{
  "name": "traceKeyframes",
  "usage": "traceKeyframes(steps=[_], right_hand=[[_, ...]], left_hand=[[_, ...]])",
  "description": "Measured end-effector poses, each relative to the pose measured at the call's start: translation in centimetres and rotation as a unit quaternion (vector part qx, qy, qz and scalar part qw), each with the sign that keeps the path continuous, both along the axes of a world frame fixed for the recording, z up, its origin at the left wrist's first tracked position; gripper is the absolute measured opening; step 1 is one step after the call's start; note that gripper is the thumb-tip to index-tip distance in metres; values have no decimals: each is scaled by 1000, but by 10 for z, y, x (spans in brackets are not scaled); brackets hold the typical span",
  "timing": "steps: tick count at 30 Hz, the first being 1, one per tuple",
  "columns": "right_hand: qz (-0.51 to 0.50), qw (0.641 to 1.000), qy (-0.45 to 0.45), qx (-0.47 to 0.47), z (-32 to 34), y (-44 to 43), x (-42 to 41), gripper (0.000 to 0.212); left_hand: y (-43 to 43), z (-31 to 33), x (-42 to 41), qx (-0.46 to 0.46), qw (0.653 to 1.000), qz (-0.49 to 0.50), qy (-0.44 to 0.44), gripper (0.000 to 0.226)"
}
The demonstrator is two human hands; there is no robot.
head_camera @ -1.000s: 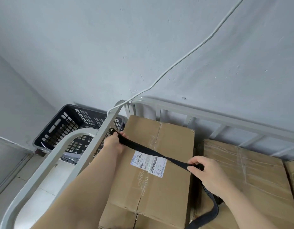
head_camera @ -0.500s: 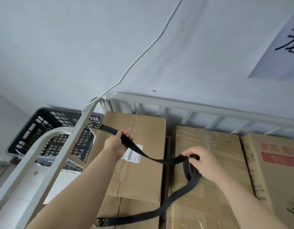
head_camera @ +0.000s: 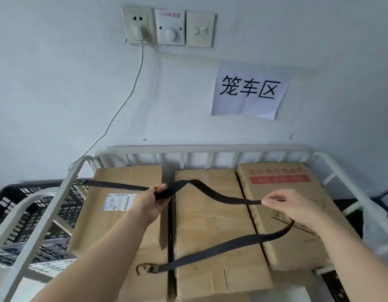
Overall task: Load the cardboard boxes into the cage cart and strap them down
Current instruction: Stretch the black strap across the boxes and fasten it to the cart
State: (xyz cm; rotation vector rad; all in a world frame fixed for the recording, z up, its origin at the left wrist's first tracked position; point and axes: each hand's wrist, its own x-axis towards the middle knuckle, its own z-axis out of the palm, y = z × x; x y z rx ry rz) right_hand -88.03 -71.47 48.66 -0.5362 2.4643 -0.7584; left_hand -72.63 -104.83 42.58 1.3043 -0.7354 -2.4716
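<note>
Three cardboard boxes stand side by side in the white cage cart: a left box with a white label, a middle box, and a right box with red print. A black strap is hooked on the cart's left rail and runs across the box tops. My left hand grips it over the gap between the left and middle boxes. My right hand pinches it above the right box. The slack loops back to a free metal hook lying on the left box's near edge.
A black plastic crate stands left of the cart. On the wall behind are a socket with a white cable hanging toward the cart's left corner, switches, and a paper sign. The cart's right rail borders the boxes.
The view has swung right and up, so the third box, sign and sockets appear. Both hands slid rightward along the strap, drawing it across the boxes; my right hand is now over the right box.
</note>
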Motion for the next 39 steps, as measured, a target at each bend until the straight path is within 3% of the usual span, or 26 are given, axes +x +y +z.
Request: traceKeyframes(steps=[3,7,13,22,25,30,35,39], right_hand=[[-36,998,49,11,20,58,22,7],[-95,990,95,31,26,126,56,7],[-145,978,145,39,31,205,79,3],[-101,970,211,67,39,332,33,29],[-69,981,172,59,30,369,15,33],[-20,993,102,60,-4,391,-3,6],[-21,1000,-16,-10,-34,399,-13,16],[11,996,-92,-7,-45,414,-21,23]], left_hand=[[42,16,3,8,999,-46,21,22],[98,25,9,6,993,-117,28,27],[167,37,11,-16,988,-149,35,23],[296,49,-42,-41,988,-140,58,24],[338,47,-56,-49,988,-139,40,20],[396,38,-77,-56,986,-159,15,19],[432,23,-105,-81,975,-206,-20,14],[446,4,-126,-106,961,-253,-33,16]])
